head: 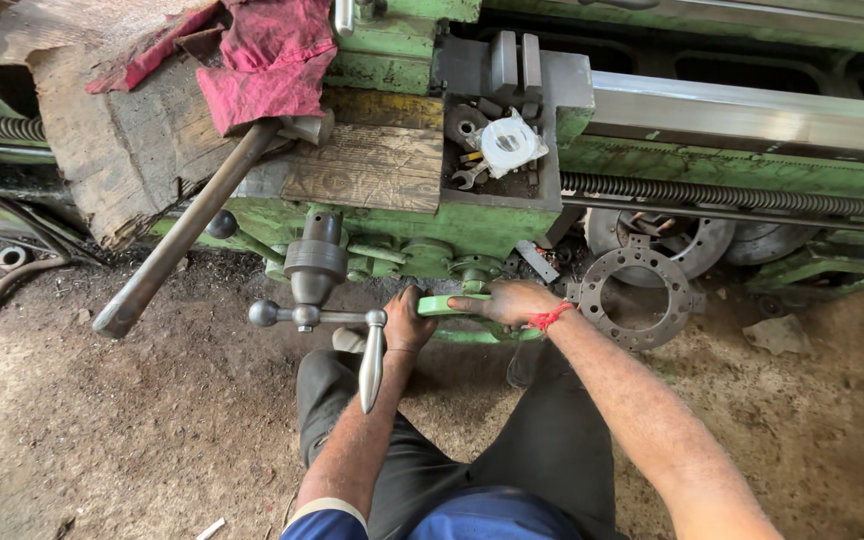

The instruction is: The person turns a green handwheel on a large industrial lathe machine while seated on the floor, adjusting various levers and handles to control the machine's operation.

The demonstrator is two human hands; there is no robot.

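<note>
The person is standing over a big green lathe (472,225), looking down at both hands; the left hand (408,322) and the right hand (508,301) are both gripping a green handwheel (444,305) low on the front of the machine, just above the dirt floor (132,420); the left hand's fingers are curling closed round the wheel's left edge, and the right hand's fingers are wrapping over the rim from the right, thumb pointing towards the left hand; a red thread (550,317) is sitting round the right wrist.

Just left of the left hand a grey crank handle (369,360) is hanging down from a steel hub (314,268), with a ball knob (263,313) sticking out to the side; further left a long sledgehammer (187,230) is leaning with its head up on a wooden block (367,165) and its handle slanting down over the floor; a red rag (262,60) is lying over the hammer head and a rough timber beam (102,150).

Above the hands an open tray (497,150) in the carriage is holding spanners and a white metal part (508,143); to the right a round steel flange (637,297) with bolt holes is leaning against the machine just beside the right wrist; a long screw shaft (752,197) is running along the bed above it.
</note>
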